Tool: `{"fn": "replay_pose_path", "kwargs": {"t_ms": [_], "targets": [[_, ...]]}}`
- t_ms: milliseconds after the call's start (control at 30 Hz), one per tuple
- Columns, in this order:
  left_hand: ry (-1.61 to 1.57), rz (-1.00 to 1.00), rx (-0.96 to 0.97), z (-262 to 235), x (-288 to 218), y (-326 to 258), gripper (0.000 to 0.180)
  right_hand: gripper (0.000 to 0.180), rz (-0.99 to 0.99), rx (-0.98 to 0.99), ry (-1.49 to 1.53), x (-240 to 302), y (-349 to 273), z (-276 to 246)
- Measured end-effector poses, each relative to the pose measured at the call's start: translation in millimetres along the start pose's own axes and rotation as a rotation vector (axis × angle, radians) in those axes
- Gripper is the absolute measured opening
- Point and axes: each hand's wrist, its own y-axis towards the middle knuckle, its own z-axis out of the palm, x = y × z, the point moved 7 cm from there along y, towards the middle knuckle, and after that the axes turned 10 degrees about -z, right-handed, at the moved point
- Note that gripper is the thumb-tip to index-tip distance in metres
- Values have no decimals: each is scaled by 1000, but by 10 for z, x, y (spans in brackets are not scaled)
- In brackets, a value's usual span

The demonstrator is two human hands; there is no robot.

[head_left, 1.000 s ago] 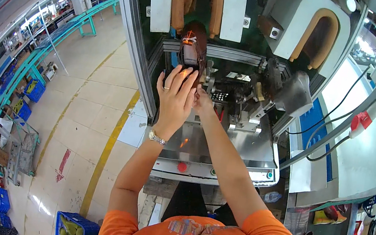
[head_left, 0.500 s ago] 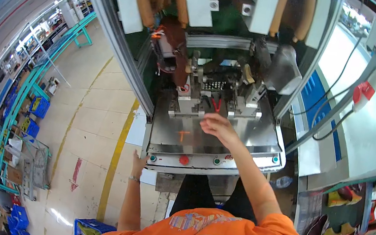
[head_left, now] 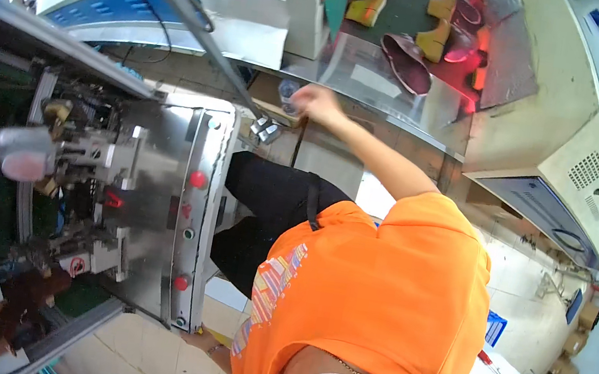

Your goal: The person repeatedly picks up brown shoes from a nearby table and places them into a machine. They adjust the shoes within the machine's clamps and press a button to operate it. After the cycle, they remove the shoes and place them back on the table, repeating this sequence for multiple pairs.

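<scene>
Right hand [head_left: 317, 102] is stretched out far from the body, reaching to the edge of a shiny metal table [head_left: 377, 82]. Its fingers are curled around a small clear plastic cup [head_left: 288, 95]: see-through, round, with a darker rim, partly hidden by the fingers. The cup sits just off the near-left corner of the table, above a brown box [head_left: 267, 93], and how tight the grip is can't be told for sure.

Left hand [head_left: 203, 341] hangs low beside the hip, near the bottom corner of the steel machine [head_left: 157, 204]. Only the wrist with a thin bracelet and part of the hand show, so whether the fingers are open can't be told; nothing is seen in it.

The machine on the left has a flat steel front plate with red buttons [head_left: 197, 179] and a pale rounded shoe form [head_left: 21, 155] clamped in it. On the far side of the table lie dark shoe soles [head_left: 405, 62] and tan shoe pieces [head_left: 437, 41] under red light. A large beige machine [head_left: 583, 152] stands at right. The person wears an orange shirt [head_left: 369, 290] and dark trousers.
</scene>
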Motion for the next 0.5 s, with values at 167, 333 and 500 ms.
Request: {"fn": "replay_pose_path", "kwargs": {"t_ms": [167,333,500], "targets": [[-386,-322,105,40,176,199,58,20,-248,-809,-1249,-12,-227,-2274],[-357,-188,216,85,144,308,34,32,64,-380,-1112,-1110,-29,-3218],[-117,270,166,-115,22,359,21,28,-311,-524,-1222,-223,275,-2916]]}}
